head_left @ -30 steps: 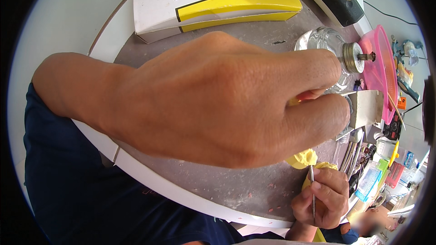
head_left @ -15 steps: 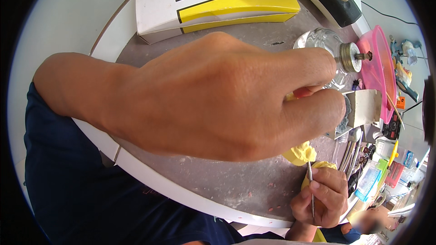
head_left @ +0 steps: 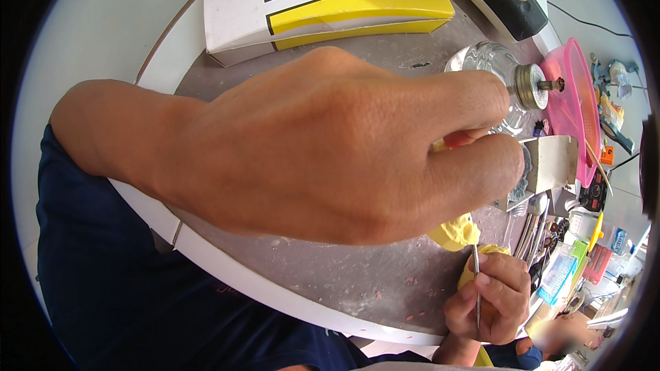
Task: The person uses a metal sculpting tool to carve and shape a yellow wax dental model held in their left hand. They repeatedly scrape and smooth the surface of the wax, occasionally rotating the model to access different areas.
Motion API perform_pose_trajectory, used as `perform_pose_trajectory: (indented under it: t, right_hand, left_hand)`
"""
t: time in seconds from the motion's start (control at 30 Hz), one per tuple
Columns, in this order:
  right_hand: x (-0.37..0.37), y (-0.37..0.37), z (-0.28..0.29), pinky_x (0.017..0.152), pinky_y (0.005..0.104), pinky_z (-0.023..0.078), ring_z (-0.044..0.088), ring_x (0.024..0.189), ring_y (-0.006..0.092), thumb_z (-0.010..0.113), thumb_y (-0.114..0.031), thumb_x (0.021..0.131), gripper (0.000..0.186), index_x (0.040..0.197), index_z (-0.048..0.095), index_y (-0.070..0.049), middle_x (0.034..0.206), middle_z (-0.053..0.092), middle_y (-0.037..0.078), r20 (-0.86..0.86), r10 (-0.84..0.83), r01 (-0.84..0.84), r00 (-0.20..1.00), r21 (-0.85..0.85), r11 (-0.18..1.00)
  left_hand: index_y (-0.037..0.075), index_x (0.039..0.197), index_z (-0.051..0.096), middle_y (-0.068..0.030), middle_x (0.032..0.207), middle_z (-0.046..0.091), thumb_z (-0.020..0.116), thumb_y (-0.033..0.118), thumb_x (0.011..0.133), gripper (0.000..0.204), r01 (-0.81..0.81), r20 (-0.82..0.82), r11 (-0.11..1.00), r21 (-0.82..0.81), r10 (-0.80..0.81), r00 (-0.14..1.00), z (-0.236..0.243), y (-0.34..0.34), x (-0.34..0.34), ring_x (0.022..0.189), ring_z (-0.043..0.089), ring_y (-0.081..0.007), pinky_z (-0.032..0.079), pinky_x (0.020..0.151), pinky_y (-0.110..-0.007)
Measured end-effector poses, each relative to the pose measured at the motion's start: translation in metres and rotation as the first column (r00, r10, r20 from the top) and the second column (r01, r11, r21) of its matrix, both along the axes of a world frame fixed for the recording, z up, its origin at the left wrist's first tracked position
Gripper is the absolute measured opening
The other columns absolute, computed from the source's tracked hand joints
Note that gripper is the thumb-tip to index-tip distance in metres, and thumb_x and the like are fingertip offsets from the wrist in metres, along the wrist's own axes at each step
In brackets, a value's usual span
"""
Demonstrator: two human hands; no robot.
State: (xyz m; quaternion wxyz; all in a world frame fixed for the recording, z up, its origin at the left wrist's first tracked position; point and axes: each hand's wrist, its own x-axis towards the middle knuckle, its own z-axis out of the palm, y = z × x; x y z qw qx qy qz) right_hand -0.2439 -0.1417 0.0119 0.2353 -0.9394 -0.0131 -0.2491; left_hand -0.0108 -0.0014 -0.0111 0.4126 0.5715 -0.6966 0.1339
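Note:
My left hand (head_left: 323, 158) spans the middle of the view, back of the hand up, fingers curled round a yellow plaster dental model (head_left: 457, 233). Most of that model is hidden beneath the hand; a bit of red or pink shows between two fingers. At the lower right, my right hand (head_left: 491, 302) pinches a thin metal wax carver (head_left: 477, 282). The carver's upper end is at the lower edge of the model; whether it touches cannot be made out. Another yellow plaster piece (head_left: 496, 250) shows behind the right fingers.
A white and yellow wax box (head_left: 323, 7) lies at the back. Beyond my left fingers are a glass spirit lamp (head_left: 531, 87), a pink basket (head_left: 574, 110) and a small open carton (head_left: 553, 163). Metal tools (head_left: 533, 230) lie to the right. Another person (head_left: 560, 333) sits at the lower right.
My right hand has shifted slightly to the right with the carver, whose tilt has changed a little. My left hand and the model have stayed almost still.

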Motion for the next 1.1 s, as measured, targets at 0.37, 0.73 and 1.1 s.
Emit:
perform_pose_trajectory:
  t: [0.37,0.73,1.1]
  right_hand:
    - [-0.008,-0.010,0.008,0.064,0.0279,0.045,0.053,0.070,0.0167,0.051,-0.018,0.096,0.023,0.115,0.047,-0.006,0.087,0.058,0.013,0.153,-0.251,0.241,0.956,0.081,0.967]
    - [0.031,-0.024,0.024,0.076,0.0254,0.052,0.066,0.086,0.0167,0.051,-0.005,0.095,0.014,0.105,0.057,0.003,0.099,0.067,0.018,0.208,-0.283,0.130,0.936,0.543,0.829]
    - [0.052,-0.019,0.024,0.068,0.0270,0.052,0.067,0.079,0.0192,0.056,-0.010,0.094,0.016,0.102,0.056,0.003,0.092,0.068,0.019,0.231,-0.344,0.178,0.910,0.531,0.829]
  left_hand:
    - [0.005,0.093,0.060,-0.0079,0.092,0.061,0.080,0.008,0.059,0.040,-0.091,-0.049,0.972,0.219,0.104,0.993,0.012,0.009,0.003,0.074,0.061,-0.0238,0.050,0.061,-0.031]
    - [0.005,0.102,0.058,-0.0082,0.099,0.062,0.079,0.004,0.065,0.042,0.013,-0.083,0.973,0.230,0.007,0.997,0.016,0.013,0.011,0.083,0.063,-0.0273,0.052,0.070,-0.034]
    - [0.006,0.098,0.058,-0.0055,0.100,0.058,0.077,0.003,0.064,0.039,0.015,-0.028,0.974,0.224,-0.009,1.000,0.020,0.017,0.007,0.082,0.064,-0.0248,0.052,0.066,-0.033]
